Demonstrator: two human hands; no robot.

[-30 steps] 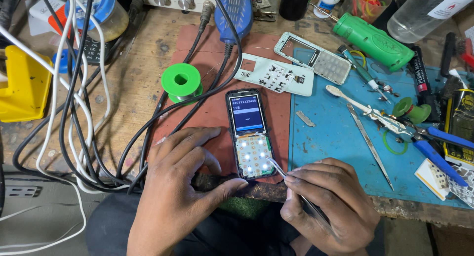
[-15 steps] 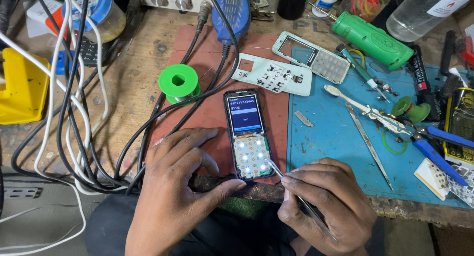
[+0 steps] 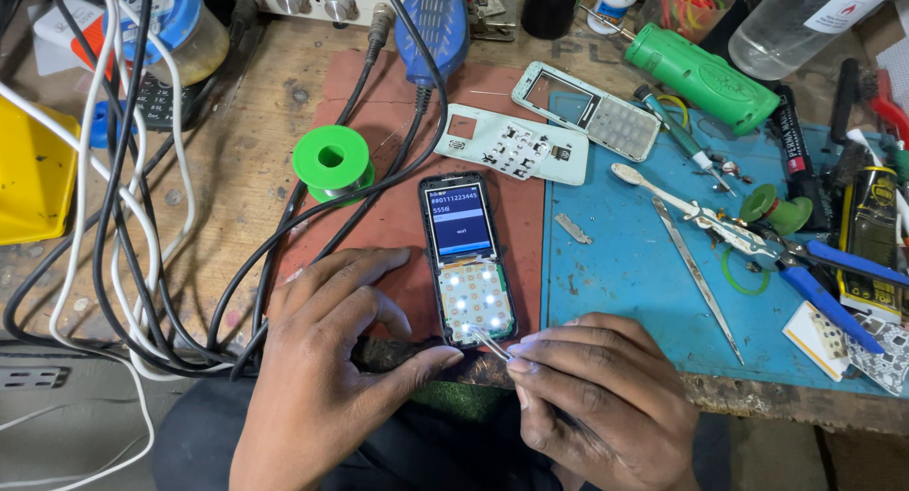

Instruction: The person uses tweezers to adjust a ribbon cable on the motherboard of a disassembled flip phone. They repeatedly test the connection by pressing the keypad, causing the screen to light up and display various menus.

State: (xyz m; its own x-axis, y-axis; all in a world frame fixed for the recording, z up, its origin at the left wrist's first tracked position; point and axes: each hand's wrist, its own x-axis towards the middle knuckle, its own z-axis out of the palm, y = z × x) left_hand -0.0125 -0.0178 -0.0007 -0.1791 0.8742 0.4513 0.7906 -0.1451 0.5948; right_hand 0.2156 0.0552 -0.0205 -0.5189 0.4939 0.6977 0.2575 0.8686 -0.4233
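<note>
An opened mobile phone (image 3: 466, 256) lies on a red-brown mat (image 3: 379, 150) with its screen lit and its bare keypad board glowing. My left hand (image 3: 327, 358) rests flat on the mat just left of the phone, thumb along the bench edge below it. My right hand (image 3: 597, 396) pinches thin metal tweezers (image 3: 490, 343), whose tips touch the bottom edge of the keypad board.
A white keypad cover (image 3: 516, 145) and a pale green phone frame (image 3: 587, 107) lie beyond the phone. A green solder spool (image 3: 331, 160) stands to the left among black and white cables (image 3: 114, 226). Tweezers, pliers (image 3: 805, 259) and a green cylinder (image 3: 701, 74) sit on the blue mat (image 3: 634, 283).
The tweezer tips have shifted slightly along the phone's bottom edge. My left hand and the phone stay where they were.
</note>
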